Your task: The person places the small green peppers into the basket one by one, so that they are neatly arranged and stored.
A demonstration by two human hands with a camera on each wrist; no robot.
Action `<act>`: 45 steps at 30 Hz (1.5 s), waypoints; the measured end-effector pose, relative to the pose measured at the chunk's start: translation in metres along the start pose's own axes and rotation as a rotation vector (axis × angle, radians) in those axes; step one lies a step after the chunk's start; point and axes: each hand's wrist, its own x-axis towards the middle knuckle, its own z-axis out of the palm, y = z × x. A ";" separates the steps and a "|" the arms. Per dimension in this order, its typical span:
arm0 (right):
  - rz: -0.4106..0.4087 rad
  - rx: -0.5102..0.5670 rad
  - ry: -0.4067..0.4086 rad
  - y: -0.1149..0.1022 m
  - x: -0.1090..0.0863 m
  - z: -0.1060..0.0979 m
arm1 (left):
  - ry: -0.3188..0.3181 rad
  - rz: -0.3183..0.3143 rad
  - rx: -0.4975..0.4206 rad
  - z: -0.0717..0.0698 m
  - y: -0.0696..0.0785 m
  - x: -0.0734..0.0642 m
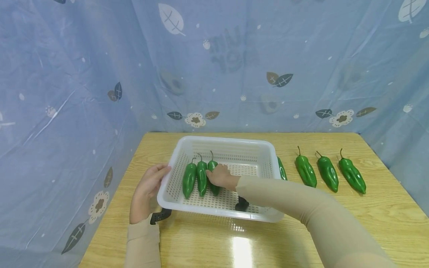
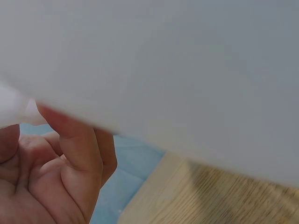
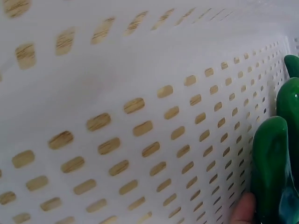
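Blue printed cloth (image 1: 228, 74) hangs at 12 o'clock from me and wraps round toward 10 and 2, covered in leaves and flowers. Next biggest is the wood-grain counter (image 1: 194, 245), with a bright glare patch over at 6 o'clock. On that sits a white plastic basket (image 1: 214, 211), slotted holes all over, and I'll use it as the clock from here, 12 being the far side.

I'm in beige sleeves: left sleeve (image 1: 144, 238) coming up at 7, right sleeve (image 1: 285, 195) reaching across the rim from 4. My left hand (image 1: 152, 182) has the rim at 9 o'clock, fingers curled on the edge, though the plastic hides some of them in the left wrist view. My right hand (image 1: 222, 175) is inside near the middle, fingers narrow, gripping the third green pepper (image 1: 213, 188).

That one lies just to the 3 o'clock side of two more, the outer pepper (image 1: 189, 178) nearest the 9 o'clock wall and the middle pepper (image 1: 202, 178) between, all stems toward 12. Out on the counter at 3 o'clock there's a row of four: a partly hidden pepper (image 1: 282, 169) just beside the basket, then three loose peppers (image 1: 327, 173) further along.

Smallest stuff: black wrist gear (image 1: 161, 215) by my left cuff, and another black piece (image 1: 242, 205) under my right.
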 end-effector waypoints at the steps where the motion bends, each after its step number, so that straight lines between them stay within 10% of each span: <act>1: 0.005 0.005 -0.008 0.000 0.000 0.000 | -0.002 0.002 -0.002 0.000 0.000 0.000; 22: 0.029 -0.105 0.007 0.004 -0.002 -0.002 | -0.004 -0.006 -0.006 0.003 -0.002 0.001; 45: -0.093 0.085 0.082 0.017 0.000 -0.044 | 0.021 -0.029 0.004 0.000 0.000 0.000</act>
